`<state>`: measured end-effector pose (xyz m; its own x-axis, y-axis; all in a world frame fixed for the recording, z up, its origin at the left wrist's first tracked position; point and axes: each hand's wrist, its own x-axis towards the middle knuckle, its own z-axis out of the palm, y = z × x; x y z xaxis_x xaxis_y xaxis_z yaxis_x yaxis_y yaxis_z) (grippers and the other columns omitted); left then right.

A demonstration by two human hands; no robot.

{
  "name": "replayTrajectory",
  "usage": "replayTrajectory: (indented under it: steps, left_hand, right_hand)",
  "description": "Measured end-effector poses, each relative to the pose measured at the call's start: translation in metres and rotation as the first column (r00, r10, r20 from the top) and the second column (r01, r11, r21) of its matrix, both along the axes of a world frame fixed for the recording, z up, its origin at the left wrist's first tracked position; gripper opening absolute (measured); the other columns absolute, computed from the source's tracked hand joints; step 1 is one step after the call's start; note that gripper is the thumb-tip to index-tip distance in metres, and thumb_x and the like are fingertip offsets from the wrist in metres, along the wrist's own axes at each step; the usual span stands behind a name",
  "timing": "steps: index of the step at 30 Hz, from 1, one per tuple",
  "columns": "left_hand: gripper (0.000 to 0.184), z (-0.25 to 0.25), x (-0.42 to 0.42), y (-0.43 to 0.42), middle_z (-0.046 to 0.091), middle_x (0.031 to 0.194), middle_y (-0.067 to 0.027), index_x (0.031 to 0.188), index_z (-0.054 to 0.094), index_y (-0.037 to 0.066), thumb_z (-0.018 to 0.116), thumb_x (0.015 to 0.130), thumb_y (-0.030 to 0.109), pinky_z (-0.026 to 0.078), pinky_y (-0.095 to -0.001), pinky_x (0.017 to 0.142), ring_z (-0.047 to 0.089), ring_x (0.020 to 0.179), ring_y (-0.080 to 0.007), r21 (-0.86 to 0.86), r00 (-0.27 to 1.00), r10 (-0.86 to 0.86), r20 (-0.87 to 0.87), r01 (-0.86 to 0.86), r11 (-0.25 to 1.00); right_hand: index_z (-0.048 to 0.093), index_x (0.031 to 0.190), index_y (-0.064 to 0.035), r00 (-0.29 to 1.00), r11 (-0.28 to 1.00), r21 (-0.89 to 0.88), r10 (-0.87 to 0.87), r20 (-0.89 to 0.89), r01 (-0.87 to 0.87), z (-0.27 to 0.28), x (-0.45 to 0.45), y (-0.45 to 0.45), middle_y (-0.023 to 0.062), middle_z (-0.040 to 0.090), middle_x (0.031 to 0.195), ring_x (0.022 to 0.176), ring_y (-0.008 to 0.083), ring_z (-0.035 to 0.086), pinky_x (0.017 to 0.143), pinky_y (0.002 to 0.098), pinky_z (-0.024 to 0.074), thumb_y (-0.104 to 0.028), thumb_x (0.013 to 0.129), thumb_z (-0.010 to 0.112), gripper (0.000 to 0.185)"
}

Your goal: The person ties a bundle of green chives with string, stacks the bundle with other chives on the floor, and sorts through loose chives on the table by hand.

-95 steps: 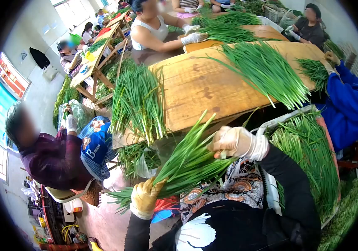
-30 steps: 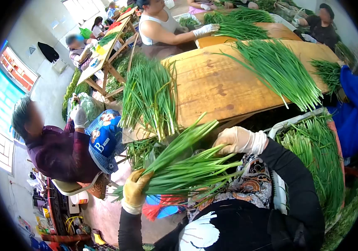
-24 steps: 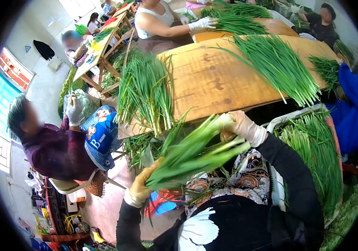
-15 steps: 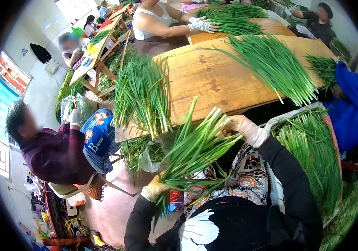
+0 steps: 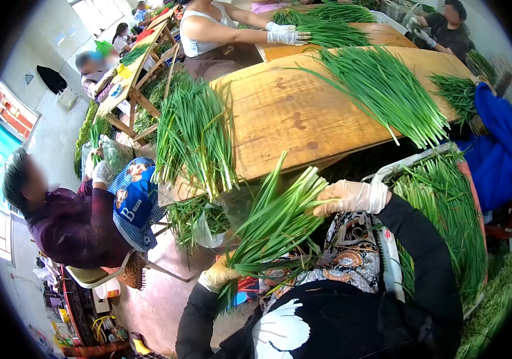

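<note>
A bunch of green chives [image 5: 280, 218] with pale stem ends lies slantwise in front of my body, above my lap. My gloved left hand [image 5: 220, 273] is closed around its leafy lower end, with some leaf tips hanging below the fist. At the pale stem end, my gloved right hand [image 5: 352, 197] reaches in from the right. Its fingers are stretched out and their tips touch the side of the stems. Beyond the bunch stands a wooden table [image 5: 280, 119], carrying a chive pile [image 5: 193, 140] on its left and another chive pile [image 5: 387, 93] on its right.
A crate of chives [image 5: 441, 209] stands close by my right arm. Blue cloth [image 5: 501, 149] hangs behind it. To my left sits a person in a dark red top [image 5: 76, 221], holding greens. Across the table, a person's gloved hands [image 5: 289, 37] rest on more chives.
My right hand has straightened its fingers and shifted slightly left and down against the stems. The stalk that stuck out towards it no longer shows. My left hand keeps its hold.
</note>
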<state>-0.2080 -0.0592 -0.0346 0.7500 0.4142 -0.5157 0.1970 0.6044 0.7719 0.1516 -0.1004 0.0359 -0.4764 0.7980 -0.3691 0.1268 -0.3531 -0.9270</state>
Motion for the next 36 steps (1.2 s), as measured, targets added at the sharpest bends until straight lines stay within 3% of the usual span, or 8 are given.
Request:
replayTrajectory:
  steps: [4,6,8,10,14,16,20,36]
  left_hand:
    - [0.057,-0.01,-0.007,0.0,0.052,0.113,-0.0096,0.118,0.044,0.002,0.067,0.066,-0.003,0.041,-0.0308,0.088,0.051,0.101,-0.0177,0.029,0.999,-0.031,0.013,0.031,0.999]
    - [0.056,-0.014,-0.012,-0.001,0.052,0.114,-0.009,0.119,0.044,0.001,0.066,0.067,-0.005,0.041,-0.0301,0.088,0.05,0.102,-0.017,0.08,0.996,-0.061,-0.057,0.066,0.995]
    - [0.057,-0.012,-0.016,0.0,0.052,0.114,-0.0089,0.119,0.043,0.001,0.065,0.067,-0.007,0.041,-0.0297,0.088,0.05,0.102,-0.0162,0.089,0.992,-0.091,-0.093,0.099,0.991]
    - [0.058,-0.008,-0.016,0.0,0.052,0.113,-0.0089,0.119,0.044,0.001,0.065,0.066,-0.009,0.042,-0.0293,0.087,0.05,0.102,-0.0162,0.088,0.993,-0.087,-0.074,0.094,0.992]
    - [0.055,0.0,-0.012,-0.002,0.055,0.109,-0.0083,0.116,0.047,0.001,0.066,0.065,-0.009,0.043,-0.0295,0.085,0.052,0.098,-0.0162,0.093,1.0,-0.03,-0.002,0.03,0.995]
    - [0.053,-0.005,-0.012,-0.001,0.055,0.108,-0.008,0.114,0.048,0.001,0.066,0.065,-0.008,0.043,-0.0295,0.085,0.053,0.097,-0.0161,0.136,0.999,-0.034,-0.033,0.038,0.99]
    - [0.05,-0.046,-0.027,0.004,0.056,0.107,-0.0074,0.111,0.05,0.001,0.068,0.065,-0.005,0.043,-0.0296,0.084,0.053,0.096,-0.0155,0.112,0.998,-0.046,-0.041,0.05,0.992]
    - [0.057,0.002,-0.008,0.001,0.055,0.108,-0.0084,0.115,0.046,0.0,0.066,0.063,-0.01,0.043,-0.0309,0.086,0.052,0.097,-0.0154,0.12,0.994,-0.024,-0.105,0.037,0.992]
  right_hand:
    - [0.06,0.099,-0.0047,0.885,0.842,0.365,0.245,0.396,-0.396,0.002,0.01,-0.005,0.014,0.059,0.096,0.093,0.0224,0.055,0.079,0.0324,0.0434,-0.04,0.08,0.055,0.041]
    - [0.06,0.095,-0.0044,0.901,0.709,0.612,0.077,0.427,-0.351,0.001,0.026,-0.002,0.0126,0.061,0.092,0.093,0.0208,0.056,0.08,0.0311,0.0445,-0.026,0.082,0.055,0.026]
    - [0.06,0.09,-0.0025,0.947,0.916,0.244,-0.298,-0.119,0.319,0.008,0.031,-0.003,0.011,0.063,0.082,0.085,0.0154,0.058,0.078,0.0288,0.0452,-0.016,0.079,0.059,0.018]
    - [0.059,0.093,-0.0014,0.915,0.634,0.773,-0.32,0.244,0.016,0.017,0.03,0.007,0.012,0.062,0.085,0.085,0.0167,0.057,0.077,0.0283,0.0444,-0.027,0.076,0.063,0.032]
    - [0.062,0.092,-0.0032,0.753,0.874,0.471,-0.228,0.618,-0.122,-0.002,0.005,0.013,0.0094,0.061,0.088,0.08,0.0168,0.058,0.071,0.027,0.044,-0.025,0.072,0.067,0.029]
    - [0.062,0.091,-0.0034,0.933,0.967,0.193,-0.218,0.287,0.167,-0.021,-0.001,0.017,0.006,0.062,0.087,0.08,0.0109,0.056,0.071,0.0241,0.0437,-0.022,0.076,0.063,0.024]
    - [0.061,0.092,-0.0031,0.928,0.903,0.212,-0.366,-0.076,0.373,-0.045,-0.015,0.02,0.0009,0.062,0.085,0.082,0.0084,0.054,0.076,0.0227,0.0419,-0.019,0.079,0.061,0.021]
    - [0.062,0.084,-0.0013,0.833,0.862,0.235,-0.5,0.237,0.45,-0.078,-0.024,0.036,0.0037,0.061,0.077,0.073,0.0089,0.053,0.067,0.0237,0.0427,-0.02,0.08,0.059,0.019]
